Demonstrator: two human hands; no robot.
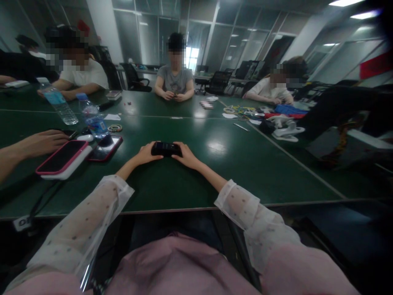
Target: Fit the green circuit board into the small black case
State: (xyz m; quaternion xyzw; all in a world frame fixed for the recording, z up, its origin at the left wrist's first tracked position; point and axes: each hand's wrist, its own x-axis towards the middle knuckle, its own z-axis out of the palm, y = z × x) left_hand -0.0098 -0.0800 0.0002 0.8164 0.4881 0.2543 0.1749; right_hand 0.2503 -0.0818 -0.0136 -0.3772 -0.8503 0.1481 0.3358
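Note:
A dark smartphone lies sideways between my two hands, just over the green tabletop. My left hand grips its left end, with the thumb along the near edge. On the other end my right hand holds it the same way. The phone's screen faces up towards me and shows faint text too small to read. My fingers behind the phone are partly hidden.
To the left lie a pink-edged phone on a white box, another red-edged phone and two plastic bottles. A co-worker's hand rests beside them. Cables and a white object lie at right; people sit opposite.

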